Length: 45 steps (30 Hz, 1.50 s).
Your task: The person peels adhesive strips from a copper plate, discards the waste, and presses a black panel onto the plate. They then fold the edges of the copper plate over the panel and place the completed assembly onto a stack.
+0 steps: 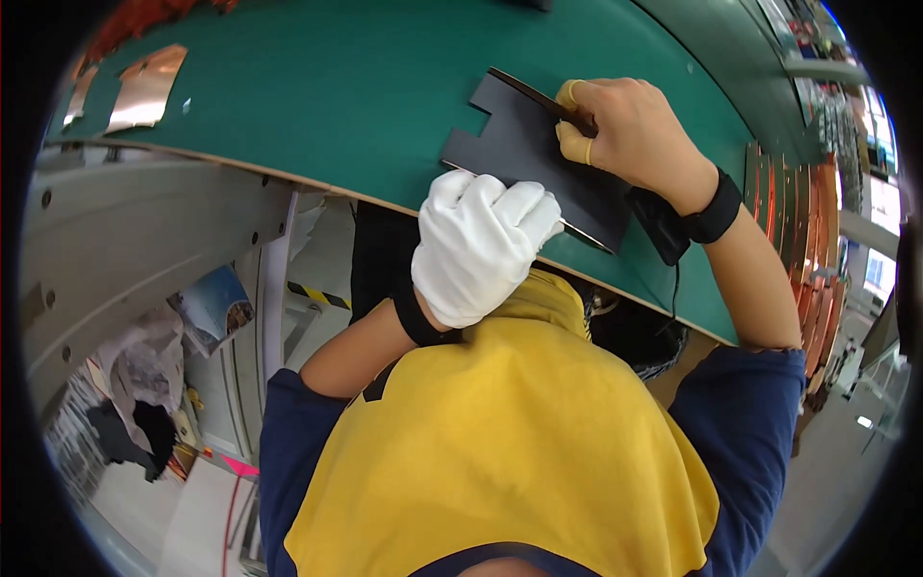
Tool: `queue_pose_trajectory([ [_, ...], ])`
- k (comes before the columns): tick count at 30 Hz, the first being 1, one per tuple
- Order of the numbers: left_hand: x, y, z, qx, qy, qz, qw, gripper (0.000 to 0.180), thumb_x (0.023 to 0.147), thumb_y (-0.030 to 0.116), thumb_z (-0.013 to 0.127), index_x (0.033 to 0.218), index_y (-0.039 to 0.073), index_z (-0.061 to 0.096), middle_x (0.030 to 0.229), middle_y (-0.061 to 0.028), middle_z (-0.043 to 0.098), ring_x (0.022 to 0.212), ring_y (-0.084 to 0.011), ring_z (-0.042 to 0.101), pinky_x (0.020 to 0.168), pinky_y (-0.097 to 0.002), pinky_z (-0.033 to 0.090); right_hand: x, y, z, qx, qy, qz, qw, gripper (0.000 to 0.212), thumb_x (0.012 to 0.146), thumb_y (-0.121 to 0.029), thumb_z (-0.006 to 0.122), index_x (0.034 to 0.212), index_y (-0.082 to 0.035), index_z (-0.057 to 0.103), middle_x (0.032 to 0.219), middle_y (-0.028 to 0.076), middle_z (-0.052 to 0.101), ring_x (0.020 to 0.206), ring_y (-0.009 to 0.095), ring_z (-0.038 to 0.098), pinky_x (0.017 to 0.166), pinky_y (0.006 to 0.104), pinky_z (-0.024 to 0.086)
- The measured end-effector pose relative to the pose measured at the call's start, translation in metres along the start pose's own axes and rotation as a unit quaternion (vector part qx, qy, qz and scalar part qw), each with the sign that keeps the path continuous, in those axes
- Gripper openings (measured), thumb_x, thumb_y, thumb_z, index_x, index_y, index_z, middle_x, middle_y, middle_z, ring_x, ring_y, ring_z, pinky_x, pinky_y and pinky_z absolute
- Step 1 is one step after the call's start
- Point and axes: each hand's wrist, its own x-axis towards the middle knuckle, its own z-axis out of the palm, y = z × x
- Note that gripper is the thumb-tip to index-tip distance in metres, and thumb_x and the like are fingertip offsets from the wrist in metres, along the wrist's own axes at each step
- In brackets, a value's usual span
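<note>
A flat dark grey plate (pixel 548 154) with a notched left end lies over the green worktop near its front edge. My left hand (pixel 486 245), in a white glove, is closed on the plate's near edge, its fingers curled over it. My right hand (pixel 639 130) is bare except for yellowish finger cots on the thumb and a finger. Between those two digits it pinches a long, thin dark strip (pixel 527 88) that runs along the plate's far edge. Whether this strip is a separate tool or part of the plate I cannot tell.
A black object (pixel 661 229) with a cable sits below my right wrist. Shiny copper-coloured sheets (pixel 146 88) lie at the worktop's (pixel 317 96) far left. Several copper-coloured plates (pixel 812 216) stand in a row on the right. A grey metal frame (pixel 144 207) is at the left.
</note>
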Motion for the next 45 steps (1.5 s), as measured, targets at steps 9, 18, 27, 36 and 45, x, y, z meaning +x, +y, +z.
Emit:
queue_pose_trajectory([
  [9, -0.004, -0.002, 0.009, 0.003, 0.05, 0.023, 0.998, 0.018, 0.064, 0.014, 0.067, 0.064, 0.012, 0.049, 0.064, -0.0013, 0.041, 0.059, -0.0167, 0.043, 0.057, -0.0311, 0.039, 0.035, -0.007, -0.002, -0.057, -0.166, 0.085, 0.981, 0.013, 0.065, -0.008, 0.061, 0.074, 0.0, 0.056, 0.062, 0.016, 0.057, 0.058, 0.035, 0.056, 0.054, 0.0394, 0.045],
  [18, 0.0, -0.003, 0.011, -0.012, 0.092, 0.025, 0.995, 0.017, 0.065, 0.015, 0.068, 0.066, 0.011, 0.052, 0.065, -0.0019, 0.043, 0.059, -0.0181, 0.044, 0.057, -0.0319, 0.041, 0.062, -0.012, 0.009, -0.014, -0.112, 0.064, 0.992, 0.016, 0.065, -0.011, 0.063, 0.073, 0.0, 0.055, 0.065, 0.016, 0.058, 0.062, 0.036, 0.057, 0.058, 0.0416, 0.046],
  [27, 0.001, 0.003, 0.002, -0.015, 0.044, 0.016, 0.999, 0.018, 0.065, 0.018, 0.07, 0.067, 0.011, 0.054, 0.067, -0.0016, 0.048, 0.062, -0.0193, 0.047, 0.059, -0.0327, 0.042, 0.094, 0.007, 0.015, -0.023, -0.007, -0.061, 0.998, 0.023, 0.084, -0.028, 0.068, 0.089, -0.005, 0.067, 0.073, 0.014, 0.064, 0.063, 0.033, 0.061, 0.058, 0.0398, 0.049],
  [36, 0.047, -0.031, -0.053, 0.022, -0.06, 0.142, 0.988, 0.017, 0.072, 0.02, 0.071, 0.085, 0.009, 0.068, 0.093, -0.0047, 0.066, 0.078, -0.0187, 0.062, 0.062, -0.0322, 0.048, -0.089, -0.023, -0.036, -0.009, 0.024, 0.131, 0.991, 0.065, 0.077, -0.032, 0.078, 0.132, -0.007, 0.055, 0.123, 0.015, 0.062, 0.112, 0.032, 0.059, 0.094, 0.0371, 0.047],
  [45, 0.09, -0.037, -0.026, 0.153, -0.33, 0.148, 0.92, 0.021, 0.077, 0.025, 0.072, 0.083, 0.006, 0.07, 0.099, -0.0096, 0.069, 0.096, -0.0252, 0.067, 0.078, -0.0359, 0.055, -0.096, -0.016, -0.002, 0.071, 0.02, 0.135, 0.988, 0.116, 0.061, -0.042, 0.082, 0.153, -0.009, 0.019, 0.138, 0.014, 0.051, 0.127, 0.035, 0.046, 0.108, 0.0439, 0.033],
])
